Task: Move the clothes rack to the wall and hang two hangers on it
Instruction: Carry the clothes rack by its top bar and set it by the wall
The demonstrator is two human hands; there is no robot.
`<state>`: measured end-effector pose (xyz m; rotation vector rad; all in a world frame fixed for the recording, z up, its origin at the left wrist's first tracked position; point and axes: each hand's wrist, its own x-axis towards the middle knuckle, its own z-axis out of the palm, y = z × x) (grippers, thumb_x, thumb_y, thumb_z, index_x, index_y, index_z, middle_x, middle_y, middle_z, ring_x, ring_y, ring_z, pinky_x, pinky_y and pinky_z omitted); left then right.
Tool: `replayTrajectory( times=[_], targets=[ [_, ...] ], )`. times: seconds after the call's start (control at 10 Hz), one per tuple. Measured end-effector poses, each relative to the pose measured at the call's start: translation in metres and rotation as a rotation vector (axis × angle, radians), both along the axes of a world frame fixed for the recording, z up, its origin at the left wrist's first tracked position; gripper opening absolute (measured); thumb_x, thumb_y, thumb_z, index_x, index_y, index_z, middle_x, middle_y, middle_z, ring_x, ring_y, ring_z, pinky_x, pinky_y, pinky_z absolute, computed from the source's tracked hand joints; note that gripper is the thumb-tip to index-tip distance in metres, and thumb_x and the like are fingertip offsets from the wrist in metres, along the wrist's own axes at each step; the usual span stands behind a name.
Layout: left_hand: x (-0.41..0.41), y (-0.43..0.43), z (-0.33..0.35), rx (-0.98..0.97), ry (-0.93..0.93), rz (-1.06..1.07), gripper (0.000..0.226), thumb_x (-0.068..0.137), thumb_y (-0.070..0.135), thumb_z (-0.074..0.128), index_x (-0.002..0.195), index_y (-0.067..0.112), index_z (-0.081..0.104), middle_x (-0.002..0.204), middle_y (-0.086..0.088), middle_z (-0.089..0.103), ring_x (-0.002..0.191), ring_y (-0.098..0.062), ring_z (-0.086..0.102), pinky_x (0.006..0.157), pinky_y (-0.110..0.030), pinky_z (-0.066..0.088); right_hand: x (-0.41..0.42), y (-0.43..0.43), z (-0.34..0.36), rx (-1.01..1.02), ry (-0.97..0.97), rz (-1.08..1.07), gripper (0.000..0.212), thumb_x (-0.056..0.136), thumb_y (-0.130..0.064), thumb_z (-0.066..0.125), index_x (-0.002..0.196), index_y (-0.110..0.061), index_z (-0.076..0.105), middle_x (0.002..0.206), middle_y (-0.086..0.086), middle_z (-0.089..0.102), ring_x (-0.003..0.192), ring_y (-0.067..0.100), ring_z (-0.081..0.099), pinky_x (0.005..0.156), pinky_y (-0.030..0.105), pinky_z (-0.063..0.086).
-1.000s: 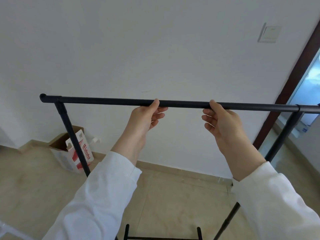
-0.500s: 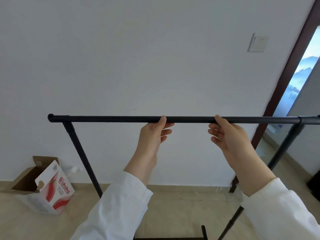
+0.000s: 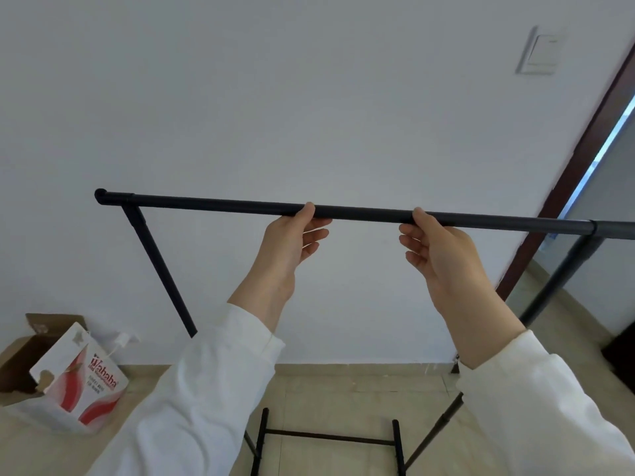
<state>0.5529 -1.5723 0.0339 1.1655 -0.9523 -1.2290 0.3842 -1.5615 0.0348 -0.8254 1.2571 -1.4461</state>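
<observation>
I see the clothes rack (image 3: 360,214) standing across the middle of the frame, close to the white wall (image 3: 309,97), its black top bar running from the centre left to the right edge and tilting slightly down toward the right. The left hand (image 3: 292,242) has its grip closed on the bar from below near the centre, thumb on the near side and fingers curled behind. The right hand (image 3: 436,249) holds the same bar just to the right, grip likewise wrapped round it, thumb on top. Both arms wear white sleeves (image 3: 206,389). The rack's left upright (image 3: 158,266) slants down toward the lower centre; its base rails (image 3: 326,438) rest on the tiled floor (image 3: 343,383) at the bottom of the frame. A torn cardboard box (image 3: 65,376) with red print sits on the floor at the lower left, against the wall. A light switch (image 3: 541,51) is mounted at the upper right, beside a dark door frame (image 3: 577,173).
</observation>
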Motion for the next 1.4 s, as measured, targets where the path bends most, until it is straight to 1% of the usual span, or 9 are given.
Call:
replayTrajectory(
  times=[0.2, 0.3, 0.4, 0.5, 0.6, 0.7, 0.9, 1.3, 1.4],
  targets=[
    [0.015, -0.051, 0.000, 0.008, 0.014, -0.054, 0.017, 0.093, 0.030, 0.047, 0.086, 0.021, 0.060, 0.084, 0.006, 0.069, 0.078, -0.007, 0.062, 0.072, -0.019, 0.048, 0.016, -0.040, 0.001, 0.010, 0.018, -0.056, 0.015, 0.089, -0.030, 0.052, 0.077, -0.022, 0.057, 0.074, -0.007, 0.063, 0.077, 0.007, 0.059, 0.065, 0.020, 0.043],
    [0.025, -0.074, -0.002, 0.015, 0.006, -0.102, 0.017, 0.093, 0.030, 0.047, 0.087, 0.021, 0.060, 0.083, 0.006, 0.069, 0.078, -0.007, 0.063, 0.070, -0.019, 0.048, 0.027, -0.055, 0.001, 0.023, 0.015, -0.108, 0.015, 0.089, -0.030, 0.052, 0.077, -0.022, 0.057, 0.073, -0.007, 0.063, 0.077, 0.008, 0.059, 0.066, 0.020, 0.043],
    [0.031, -0.093, 0.000, 0.016, -0.005, -0.151, 0.018, 0.093, 0.030, 0.046, 0.085, 0.022, 0.060, 0.082, 0.006, 0.068, 0.078, -0.006, 0.062, 0.069, -0.018, 0.048, 0.033, -0.069, 0.003, 0.022, 0.014, -0.158, 0.014, 0.089, -0.030, 0.053, 0.079, -0.022, 0.058, 0.072, -0.007, 0.063, 0.075, 0.007, 0.059, 0.065, 0.020, 0.043],
    [0.030, -0.102, 0.002, 0.003, 0.013, -0.160, 0.018, 0.093, 0.031, 0.046, 0.084, 0.022, 0.060, 0.083, 0.006, 0.069, 0.078, -0.006, 0.062, 0.070, -0.018, 0.048, 0.034, -0.071, 0.006, 0.017, 0.017, -0.175, 0.013, 0.088, -0.030, 0.053, 0.079, -0.022, 0.058, 0.072, -0.007, 0.064, 0.075, 0.007, 0.059, 0.066, 0.020, 0.044],
    [0.045, -0.127, -0.004, 0.021, 0.011, -0.205, 0.018, 0.092, 0.031, 0.047, 0.087, 0.021, 0.060, 0.084, 0.006, 0.069, 0.078, -0.006, 0.063, 0.071, -0.019, 0.048, 0.050, -0.092, 0.001, 0.033, 0.008, -0.222, 0.013, 0.088, -0.029, 0.053, 0.080, -0.022, 0.058, 0.072, -0.007, 0.064, 0.074, 0.007, 0.059, 0.067, 0.020, 0.044],
    [0.048, -0.137, -0.006, 0.020, 0.020, -0.226, 0.018, 0.093, 0.031, 0.047, 0.090, 0.020, 0.060, 0.085, 0.006, 0.069, 0.078, -0.006, 0.063, 0.071, -0.019, 0.048, 0.053, -0.100, -0.002, 0.041, 0.009, -0.232, 0.012, 0.088, -0.029, 0.053, 0.080, -0.022, 0.058, 0.072, -0.007, 0.063, 0.075, 0.007, 0.059, 0.068, 0.021, 0.045],
    [0.055, -0.155, -0.014, 0.047, 0.036, -0.245, 0.023, 0.093, 0.030, 0.046, 0.104, 0.014, 0.058, 0.085, 0.005, 0.068, 0.078, -0.007, 0.062, 0.070, -0.019, 0.047, 0.064, -0.114, -0.009, 0.058, -0.002, -0.256, 0.013, 0.089, -0.028, 0.053, 0.079, -0.022, 0.058, 0.071, -0.007, 0.063, 0.074, 0.007, 0.058, 0.068, 0.021, 0.045],
    [0.059, -0.171, -0.016, 0.052, 0.046, -0.246, 0.019, 0.093, 0.029, 0.046, 0.099, 0.015, 0.058, 0.085, 0.005, 0.068, 0.077, -0.008, 0.062, 0.070, -0.020, 0.047, 0.068, -0.129, -0.012, 0.055, -0.015, -0.275, 0.012, 0.089, -0.029, 0.053, 0.080, -0.022, 0.057, 0.071, -0.007, 0.063, 0.073, 0.007, 0.059, 0.066, 0.020, 0.045],
    [0.058, -0.172, -0.016, 0.046, 0.029, -0.244, 0.022, 0.093, 0.030, 0.046, 0.102, 0.014, 0.058, 0.086, 0.005, 0.068, 0.077, -0.008, 0.062, 0.070, -0.020, 0.047, 0.067, -0.130, -0.014, 0.050, 0.002, -0.274, 0.013, 0.089, -0.030, 0.052, 0.079, -0.023, 0.057, 0.072, -0.008, 0.063, 0.074, 0.007, 0.059, 0.065, 0.020, 0.044]
  ],
)
